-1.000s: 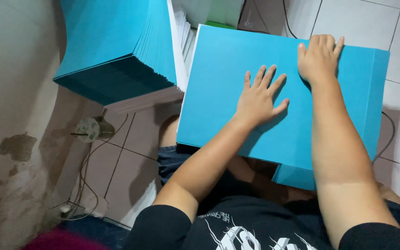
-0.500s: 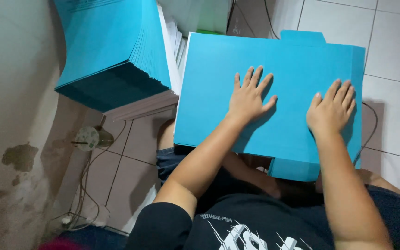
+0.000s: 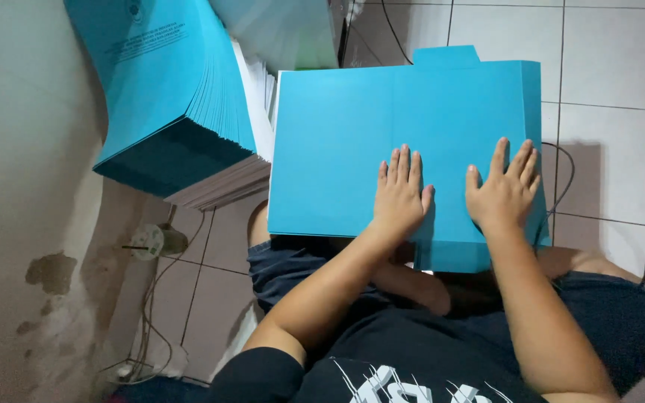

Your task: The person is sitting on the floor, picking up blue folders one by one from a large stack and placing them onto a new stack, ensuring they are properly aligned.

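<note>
**Both palms flat on a blue folded sheet**

The left hand (image 3: 401, 195) and right hand (image 3: 503, 190) lie side by side, fingers released and spread, gripping nothing, pressed flat on the blue folded sheet (image 3: 337, 142). The sheet lies under the fingers, resting on the person's lap, and reaches past the fingertips to a small tab. Beyond the left fingers, well apart, rises a stack of blue sheets (image 3: 166, 89) on the tiled floor (image 3: 621, 67).

A black short-sleeved T-shirt (image 3: 382, 366) with a jagged white graphic printed across the chest is worn, together with dark blue shorts (image 3: 293, 269). Both forearms are left bare; the left hand (image 3: 399, 195) and right hand (image 3: 503, 190) are ungloved, and no rings are seen.
</note>
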